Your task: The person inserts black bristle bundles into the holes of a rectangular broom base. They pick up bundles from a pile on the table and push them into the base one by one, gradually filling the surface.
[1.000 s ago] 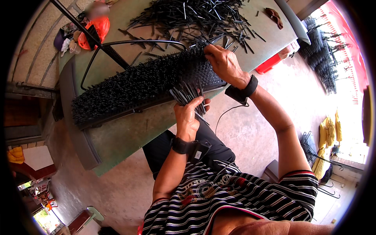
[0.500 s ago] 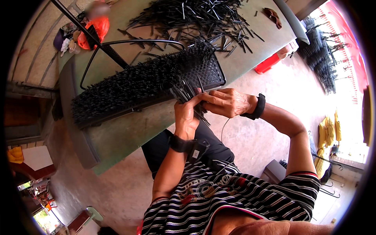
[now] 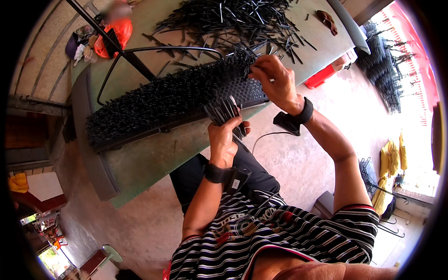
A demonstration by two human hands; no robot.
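Note:
A long black perforated panel (image 3: 240, 92) lies tilted across the table, most of it covered by a dense mat of black strips (image 3: 154, 100); bare holes show toward its right end. In front of it, my left hand (image 3: 223, 140) is closed around a bundle of thin black strips (image 3: 223, 111) that fan upward from the fingers. My right hand (image 3: 277, 83) is over the far right end of the panel, thumb and fingertips pinched together against the edge of the bristly part. What the pinch holds is too small and dark to make out.
A heap of loose black strips (image 3: 224, 18) covers the back of the green-topped table (image 3: 144, 175). A black metal bar frame (image 3: 135, 49) rises behind the panel. An orange bag (image 3: 116, 37) sits at the back left, a brown object (image 3: 326, 22) at the back right.
My right hand has moved away from the bundle, up and forward to the panel's far right end. My left hand keeps its hold on the strips, nearly in place.

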